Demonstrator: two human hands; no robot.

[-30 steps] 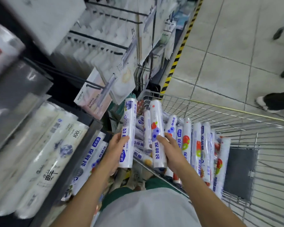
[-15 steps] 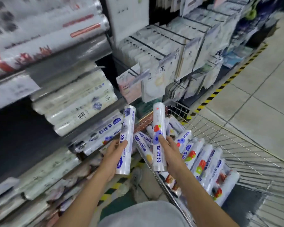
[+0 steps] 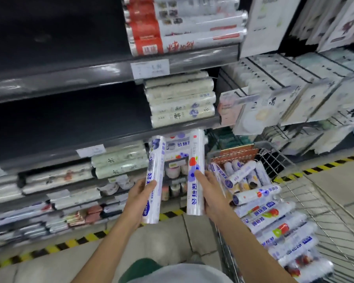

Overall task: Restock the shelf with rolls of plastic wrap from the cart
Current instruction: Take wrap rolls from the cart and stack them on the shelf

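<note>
My left hand [image 3: 138, 199] grips a white plastic wrap roll with blue print [image 3: 154, 170], held upright in front of the shelves. My right hand [image 3: 209, 193] grips a second white roll with a red and blue fruit print [image 3: 196, 152], also upright. Both rolls are off the cart and a little short of the grey shelf [image 3: 110, 144]. At my right stands the wire cart [image 3: 274, 158], with several more white rolls [image 3: 274, 219] lying in it.
The shelving holds stacks of pale rolls [image 3: 180, 103] and red-labelled rolls [image 3: 172, 25]; the left parts of the upper shelves are dark and bare. Hanging packets [image 3: 284, 99] fill racks at the right. Yellow-black floor tape [image 3: 70, 244] runs along the shelf base.
Both hands have lifted their rolls out of the cart and swung them left toward the shelf. My view has turned from the cart to the shelving.
</note>
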